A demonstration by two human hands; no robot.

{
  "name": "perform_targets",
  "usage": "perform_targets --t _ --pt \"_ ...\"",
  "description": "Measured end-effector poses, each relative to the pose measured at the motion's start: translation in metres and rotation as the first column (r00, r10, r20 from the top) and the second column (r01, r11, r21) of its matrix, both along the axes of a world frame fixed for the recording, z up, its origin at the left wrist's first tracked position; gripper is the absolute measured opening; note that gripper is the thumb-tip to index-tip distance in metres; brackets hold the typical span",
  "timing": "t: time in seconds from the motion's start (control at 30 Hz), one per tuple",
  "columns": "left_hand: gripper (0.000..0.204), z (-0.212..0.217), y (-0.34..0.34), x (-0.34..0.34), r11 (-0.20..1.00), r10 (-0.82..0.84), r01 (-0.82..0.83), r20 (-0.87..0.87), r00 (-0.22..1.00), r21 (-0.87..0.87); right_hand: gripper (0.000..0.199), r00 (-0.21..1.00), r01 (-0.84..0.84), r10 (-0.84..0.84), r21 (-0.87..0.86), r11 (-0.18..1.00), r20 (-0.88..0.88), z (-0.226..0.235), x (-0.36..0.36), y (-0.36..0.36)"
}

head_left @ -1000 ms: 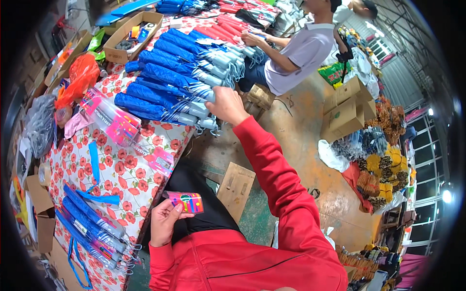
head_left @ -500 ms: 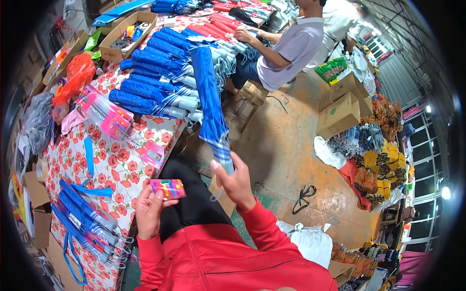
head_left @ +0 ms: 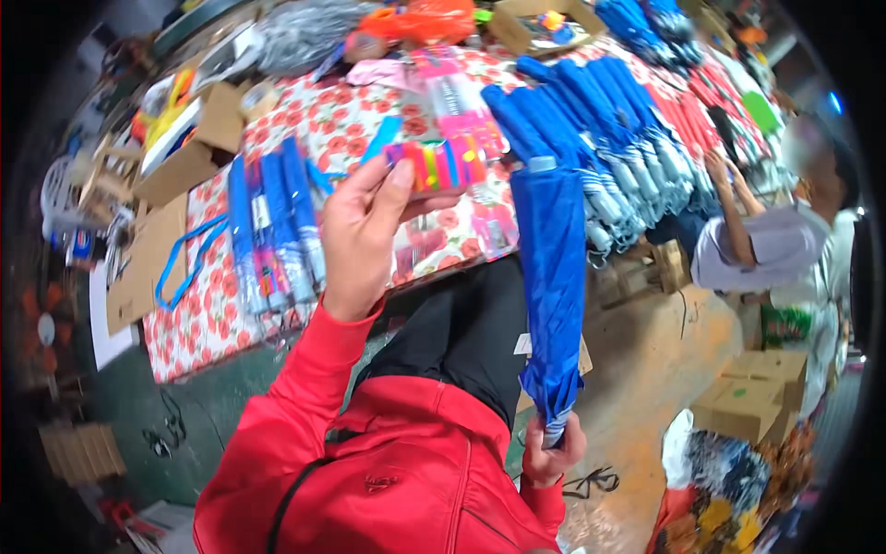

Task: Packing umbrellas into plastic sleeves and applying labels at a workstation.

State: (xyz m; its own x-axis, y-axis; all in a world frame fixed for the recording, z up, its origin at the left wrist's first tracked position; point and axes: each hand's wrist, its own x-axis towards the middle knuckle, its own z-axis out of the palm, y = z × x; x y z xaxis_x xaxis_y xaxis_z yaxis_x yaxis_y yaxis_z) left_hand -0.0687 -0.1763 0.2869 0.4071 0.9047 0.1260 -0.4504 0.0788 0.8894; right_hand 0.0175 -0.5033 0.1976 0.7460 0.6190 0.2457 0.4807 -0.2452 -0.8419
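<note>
Both hands were closed: left hand pinched a striped packet up to see, right hand gripped a blue umbrella.

Glossy blue cloth umbrella, shiny plastic-wrapped colourful card, flowered smooth oilcloth tablecloth.

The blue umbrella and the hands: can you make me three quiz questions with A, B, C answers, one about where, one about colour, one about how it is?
1. Where is the left hand?
A. raised over the flowered table
B. on the floor
C. inside a box

2. What colour is the umbrella in the right hand?
A. green
B. blue
C. yellow

3. How is that umbrella?
A. open wide
B. folded shut
C. broken in two

Answers: 1 A, it lifts a small striped pack above the tablecloth. 2 B, its cloth is blue. 3 B, the cloth hangs gathered along the shaft.
</note>
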Motion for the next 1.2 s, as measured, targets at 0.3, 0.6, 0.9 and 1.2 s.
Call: perform_targets --t 0.3,0.6,0.9,1.2 --pt "0.025 -0.01 -0.002 -0.015 0.994 0.1 -0.104 0.13 0.986 0.024 0.033 0.978 -0.188 0.18 0.077 0.979 0.103 -0.002 -0.017 0.001" --pt "0.023 -0.003 -0.006 -0.018 0.997 0.02 -0.026 0.086 0.996 0.074 0.038 0.958 -0.103 0.112 -0.046 0.994 0.263 -0.009 -0.014 -0.002" --pt "0.026 0.002 -0.007 -0.021 0.901 0.153 -0.116 -0.056 0.987 0.418 0.046 0.912 -0.019 0.051 -0.082 0.996 0.407 -0.012 -0.011 -0.005" --pt "0.027 -0.004 0.006 -0.017 0.928 0.182 -0.132 -0.114 0.977 0.349 0.046 0.953 -0.08 0.085 -0.029 0.996 0.292 -0.019 -0.014 -0.001"
